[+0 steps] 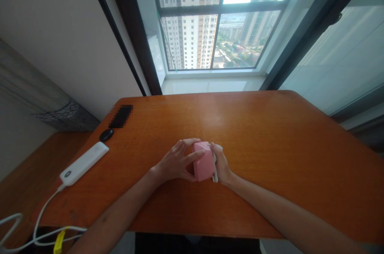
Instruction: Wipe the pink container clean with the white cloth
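A pink box (203,162) stands tilted on one corner on the orange wooden table (270,142), held between both hands. My left hand (175,162) is spread over its left side, with the fingers across the top corner. My right hand (221,163) grips its right side. A thin white strip (214,168) hangs down between the box and my right hand, and I cannot tell what it is. The far faces of the box are hidden.
A white power bank (83,164) with a white cable lies at the table's left, near a round black object (106,135) and a blurred black rectangle (121,116). A large window (219,18) stands beyond the table's far edge.
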A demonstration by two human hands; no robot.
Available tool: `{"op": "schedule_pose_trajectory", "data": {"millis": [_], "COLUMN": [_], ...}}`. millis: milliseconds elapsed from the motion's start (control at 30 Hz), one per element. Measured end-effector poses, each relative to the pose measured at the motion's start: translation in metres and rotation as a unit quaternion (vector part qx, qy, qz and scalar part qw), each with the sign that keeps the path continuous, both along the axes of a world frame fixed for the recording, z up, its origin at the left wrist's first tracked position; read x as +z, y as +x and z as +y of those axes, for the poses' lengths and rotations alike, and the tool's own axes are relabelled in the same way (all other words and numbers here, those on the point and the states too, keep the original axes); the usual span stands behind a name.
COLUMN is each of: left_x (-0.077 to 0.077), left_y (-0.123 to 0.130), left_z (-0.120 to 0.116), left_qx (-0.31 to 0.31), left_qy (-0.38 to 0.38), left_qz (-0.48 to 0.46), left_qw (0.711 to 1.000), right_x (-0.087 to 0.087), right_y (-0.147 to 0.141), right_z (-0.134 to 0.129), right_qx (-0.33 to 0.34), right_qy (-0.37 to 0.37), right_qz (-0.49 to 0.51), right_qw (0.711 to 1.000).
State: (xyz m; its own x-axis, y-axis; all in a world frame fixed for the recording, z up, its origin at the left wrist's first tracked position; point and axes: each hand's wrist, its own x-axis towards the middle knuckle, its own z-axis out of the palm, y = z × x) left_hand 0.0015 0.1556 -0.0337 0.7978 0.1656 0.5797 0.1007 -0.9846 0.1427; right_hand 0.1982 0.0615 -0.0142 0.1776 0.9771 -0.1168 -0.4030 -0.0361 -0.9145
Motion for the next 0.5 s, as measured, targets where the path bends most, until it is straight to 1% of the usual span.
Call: {"op": "schedule_pose_trajectory", "data": {"millis": [100, 233, 367, 500], "left_x": [0.0016, 0.0027, 0.0049, 0.0062], "left_y": [0.001, 0.0026, 0.0047, 0.0059], "left_z": [-0.0015, -0.0039, -0.0069, -0.0084], "left_qx": [-0.002, -0.01, -0.009, -0.016], "left_qy": [-0.026, -0.084, -0.19, -0.302], "left_qz": [-0.005, -0.018, -0.02, -0.017], "left_qw": [1.0, 0.996, 0.982, 0.953], "right_x": [-0.0055, -0.0096, -0.0087, -0.0086], "right_y": [0.0, 0.0007, 0.0009, 0.0004], "right_z": [0.0007, 0.0007, 0.0007, 0.0014], "right_qx": [-0.016, -0.01, -0.004, -0.013], "right_qy": [0.024, 0.038, 0.036, 0.033], "right_qz": [-0.016, -0.029, -0.038, -0.047], "right_qw": [0.999, 0.999, 0.999, 0.998]}}
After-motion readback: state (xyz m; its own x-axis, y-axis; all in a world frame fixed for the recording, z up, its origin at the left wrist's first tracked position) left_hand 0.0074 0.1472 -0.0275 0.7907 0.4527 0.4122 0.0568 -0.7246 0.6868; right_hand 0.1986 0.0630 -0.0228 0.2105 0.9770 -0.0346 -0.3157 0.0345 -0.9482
